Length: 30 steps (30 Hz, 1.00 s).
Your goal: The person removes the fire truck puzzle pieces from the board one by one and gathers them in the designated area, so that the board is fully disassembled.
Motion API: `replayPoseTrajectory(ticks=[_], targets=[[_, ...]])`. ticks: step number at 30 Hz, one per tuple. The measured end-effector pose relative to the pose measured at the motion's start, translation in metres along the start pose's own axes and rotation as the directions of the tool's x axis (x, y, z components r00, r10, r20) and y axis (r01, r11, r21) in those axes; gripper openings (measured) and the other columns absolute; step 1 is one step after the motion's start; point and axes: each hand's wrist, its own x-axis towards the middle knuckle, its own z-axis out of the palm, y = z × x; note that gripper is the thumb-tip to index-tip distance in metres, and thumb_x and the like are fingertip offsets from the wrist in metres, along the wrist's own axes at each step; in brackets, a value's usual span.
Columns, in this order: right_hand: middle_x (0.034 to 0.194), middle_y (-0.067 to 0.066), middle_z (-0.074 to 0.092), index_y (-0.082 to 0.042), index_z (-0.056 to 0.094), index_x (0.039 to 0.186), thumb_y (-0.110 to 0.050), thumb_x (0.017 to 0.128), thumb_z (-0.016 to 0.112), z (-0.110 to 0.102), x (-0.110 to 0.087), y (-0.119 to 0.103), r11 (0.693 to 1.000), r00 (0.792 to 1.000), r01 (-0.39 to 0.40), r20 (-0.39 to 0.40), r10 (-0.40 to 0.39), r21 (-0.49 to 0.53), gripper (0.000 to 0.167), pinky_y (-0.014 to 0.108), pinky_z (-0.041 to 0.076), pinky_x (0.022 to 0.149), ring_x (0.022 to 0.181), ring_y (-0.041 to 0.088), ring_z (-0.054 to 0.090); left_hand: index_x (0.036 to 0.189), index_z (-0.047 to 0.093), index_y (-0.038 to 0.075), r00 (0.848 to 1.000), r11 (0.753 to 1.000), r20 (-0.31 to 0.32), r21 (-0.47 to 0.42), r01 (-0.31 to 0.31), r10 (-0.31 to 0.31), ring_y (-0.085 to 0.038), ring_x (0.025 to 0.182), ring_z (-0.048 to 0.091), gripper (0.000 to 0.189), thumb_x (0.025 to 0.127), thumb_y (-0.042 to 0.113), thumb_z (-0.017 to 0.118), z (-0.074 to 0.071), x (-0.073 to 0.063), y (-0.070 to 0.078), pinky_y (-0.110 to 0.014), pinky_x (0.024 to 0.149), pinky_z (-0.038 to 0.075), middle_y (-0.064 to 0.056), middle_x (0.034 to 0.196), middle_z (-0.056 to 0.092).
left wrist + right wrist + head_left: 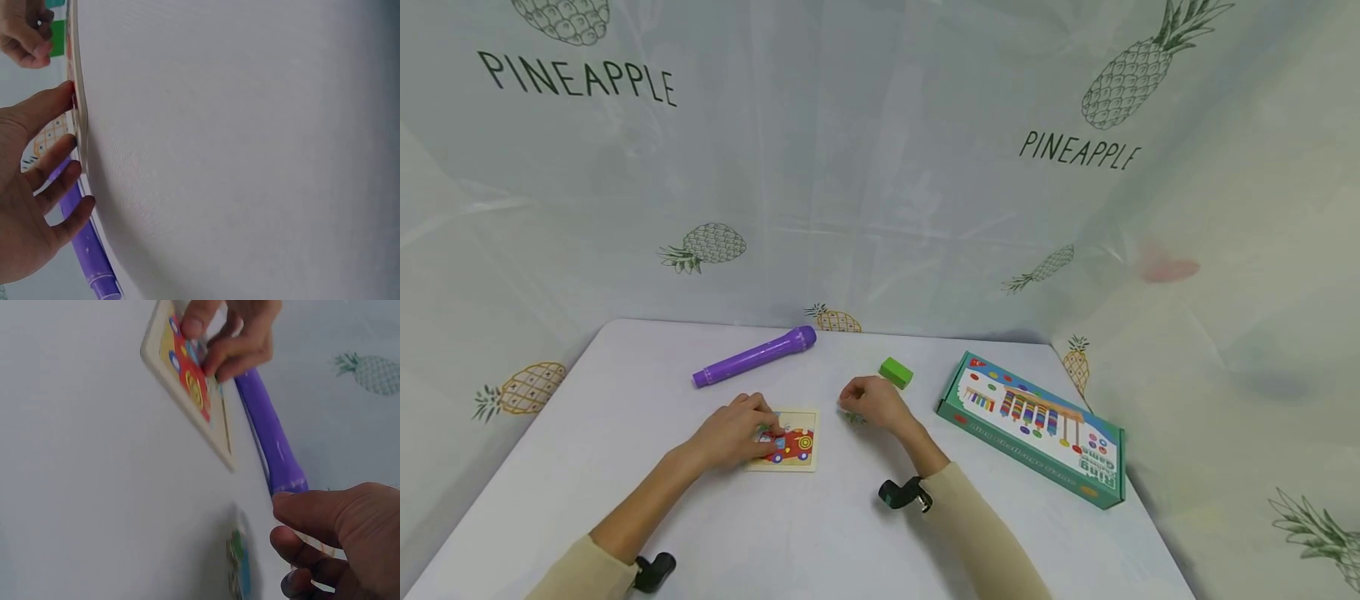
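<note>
A small wooden jigsaw puzzle (815, 425) with a red vehicle picture and a pale frame lies on the white table. My left hand (735, 429) rests over its left part, thumb and fingertips touching the picture and hiding some of it. To the right of the puzzle my right hand (876, 402) hovers just over a small loose puzzle piece (239, 565). In the right wrist view its thumb (306, 509) and fingers are loosely bent and apart, with nothing between them. That piece shows green and blue edges and is partly hidden under the hand in the head view.
Behind the puzzle lies a purple toy microphone (756, 357). A green block (896, 372) sits just beyond my right hand. At the right stands a green ring game box (1033, 425). A pineapple-printed curtain (880, 167) hangs along the table's back edge.
</note>
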Motion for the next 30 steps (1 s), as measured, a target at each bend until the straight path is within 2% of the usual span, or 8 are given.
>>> replayPoseTrajectory(ticks=[8, 14, 20, 23, 25, 30], targets=[[0.08, -0.008, 0.062, -0.018, 0.075, 0.097, -0.025, 0.095, 0.071, 0.031, 0.009, -0.03, 0.999, 0.997, 0.047, 0.06, -0.047, 0.005, 0.008, 0.022, 0.044, 0.065, 0.073, 0.007, 0.053, 0.106, 0.079, 0.024, 1.0, 0.996, 0.011, -0.085, -0.022, 0.023, -0.022, 0.108, 0.057, 0.016, 0.09, 0.022, 0.076, -0.004, -0.003, -0.008, -0.047, 0.094, 0.049, 0.005, 0.11, 0.063], [0.078, -0.011, 0.063, -0.019, 0.077, 0.103, -0.025, 0.093, 0.071, 0.05, 0.012, -0.045, 0.996, 0.989, 0.093, 0.113, -0.091, -0.012, 0.013, 0.022, 0.044, 0.068, 0.074, 0.005, 0.055, 0.108, 0.076, 0.015, 0.999, 0.995, -0.012, -0.09, -0.032, 0.031, -0.027, 0.109, 0.06, 0.023, 0.086, 0.021, 0.08, -0.004, -0.003, -0.01, -0.051, 0.098, 0.048, -0.001, 0.111, 0.066], [0.078, -0.013, 0.061, -0.021, 0.077, 0.112, -0.027, 0.092, 0.073, 0.06, 0.011, -0.054, 0.989, 0.985, 0.122, 0.13, -0.111, -0.08, 0.021, 0.019, 0.043, 0.064, 0.071, 0.003, 0.052, 0.116, 0.073, 0.012, 0.996, 0.997, -0.04, -0.011, 0.075, -0.075, -0.03, 0.108, 0.06, 0.044, 0.08, 0.035, 0.085, -0.004, -0.002, -0.009, -0.053, 0.09, 0.052, -0.005, 0.114, 0.064], [0.076, -0.012, 0.06, -0.021, 0.077, 0.113, -0.027, 0.092, 0.074, 0.061, 0.01, -0.059, 0.986, 0.984, 0.131, 0.136, -0.116, -0.106, 0.023, 0.019, 0.042, 0.062, 0.068, 0.003, 0.051, 0.12, 0.07, 0.01, 0.993, 0.994, -0.035, 0.015, 0.109, -0.108, -0.031, 0.108, 0.06, 0.053, 0.079, 0.039, 0.085, -0.005, -0.002, -0.009, -0.053, 0.087, 0.052, -0.006, 0.115, 0.063], [0.075, -0.011, 0.06, -0.02, 0.077, 0.112, -0.027, 0.091, 0.075, 0.062, 0.009, -0.061, 0.985, 0.983, 0.135, 0.138, -0.119, -0.111, 0.022, 0.019, 0.042, 0.061, 0.067, 0.003, 0.052, 0.121, 0.07, 0.01, 0.992, 0.993, -0.027, 0.019, 0.12, -0.12, -0.031, 0.107, 0.059, 0.055, 0.078, 0.04, 0.085, -0.006, -0.002, -0.01, -0.053, 0.086, 0.053, -0.006, 0.115, 0.063], [0.075, -0.011, 0.06, -0.019, 0.075, 0.109, -0.028, 0.091, 0.076, 0.066, 0.008, -0.064, 0.983, 0.983, 0.139, 0.138, -0.122, -0.119, 0.02, 0.019, 0.042, 0.06, 0.065, 0.003, 0.052, 0.12, 0.07, 0.009, 0.994, 0.994, -0.027, 0.012, 0.104, -0.104, -0.031, 0.105, 0.06, 0.051, 0.081, 0.038, 0.084, -0.009, -0.001, -0.01, -0.051, 0.085, 0.053, -0.006, 0.113, 0.064]])
